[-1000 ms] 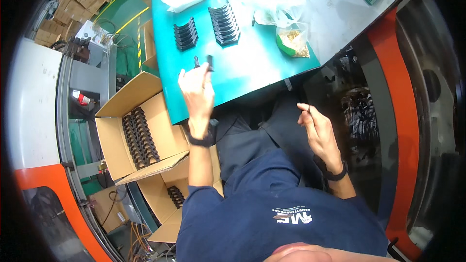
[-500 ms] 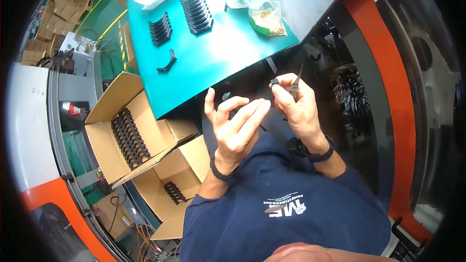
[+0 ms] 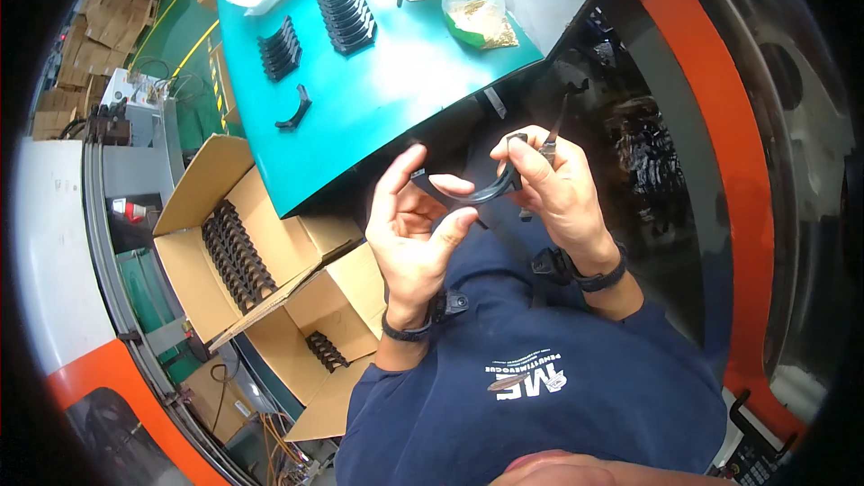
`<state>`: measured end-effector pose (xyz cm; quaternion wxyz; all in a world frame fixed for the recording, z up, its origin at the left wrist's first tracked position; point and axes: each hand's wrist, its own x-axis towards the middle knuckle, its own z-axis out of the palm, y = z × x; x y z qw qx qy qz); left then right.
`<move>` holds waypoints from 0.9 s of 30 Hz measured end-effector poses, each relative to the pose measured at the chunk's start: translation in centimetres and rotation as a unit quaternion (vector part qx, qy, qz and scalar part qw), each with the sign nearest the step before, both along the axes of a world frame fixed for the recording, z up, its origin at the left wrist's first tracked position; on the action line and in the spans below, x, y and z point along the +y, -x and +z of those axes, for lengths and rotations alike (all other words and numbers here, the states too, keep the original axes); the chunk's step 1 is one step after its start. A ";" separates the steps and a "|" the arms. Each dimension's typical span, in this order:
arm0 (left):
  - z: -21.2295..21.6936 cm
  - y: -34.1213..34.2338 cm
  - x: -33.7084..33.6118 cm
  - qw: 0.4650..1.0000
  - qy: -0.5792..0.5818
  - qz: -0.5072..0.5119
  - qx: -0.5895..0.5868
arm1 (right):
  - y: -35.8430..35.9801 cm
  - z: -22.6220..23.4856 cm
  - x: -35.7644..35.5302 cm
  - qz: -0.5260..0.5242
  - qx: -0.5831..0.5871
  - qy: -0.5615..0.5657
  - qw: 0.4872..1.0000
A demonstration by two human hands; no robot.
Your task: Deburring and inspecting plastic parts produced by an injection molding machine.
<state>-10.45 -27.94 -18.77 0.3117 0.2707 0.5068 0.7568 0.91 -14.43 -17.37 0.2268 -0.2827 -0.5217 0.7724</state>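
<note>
- Teal workbench (image 3: 396, 81) sits just past the hands, with orange machine framing off to the right and a green floor on the left.
- Change from a second ago: the left hand (image 3: 416, 232) was up at the bench edge and the right hand (image 3: 553, 193) hung apart over the lap. Now both have met in front of the chest.
- Curved black plastic part (image 3: 493, 189) sits between them. Right fingers are pinched on its far end, left thumb and fingertips press on the near end, with the left palm mostly spread.
- So my read is the piece is off the bench and being worked in hand.
- Beyond the grip: two rows of black parts (image 3: 342, 13), one loose part (image 3: 295, 108) and a bag of small bits (image 3: 481, 22).
- Left of the grip, below bench level: open cardboard boxes (image 3: 234, 252) with more of them.
</note>
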 end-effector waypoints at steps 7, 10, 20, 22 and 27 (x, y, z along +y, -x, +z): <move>-0.2 0.3 -0.2 0.998 0.004 0.050 -0.027 | 0.3 -0.4 -0.2 0.010 0.028 0.008 1.000; 0.1 0.3 -0.3 0.998 0.040 0.051 0.007 | 0.8 0.4 -0.6 0.001 -0.020 -0.065 0.998; 0.2 0.2 -0.5 0.996 0.008 0.082 0.014 | 0.5 -0.9 -0.5 0.011 0.048 -0.234 0.971; -0.7 0.3 -0.6 0.993 0.007 0.093 0.068 | 0.4 -1.1 -0.4 0.020 0.055 -0.249 0.967; -0.3 0.4 -0.6 0.990 0.044 0.103 0.081 | 0.2 -1.3 -0.4 0.048 0.096 -0.173 0.979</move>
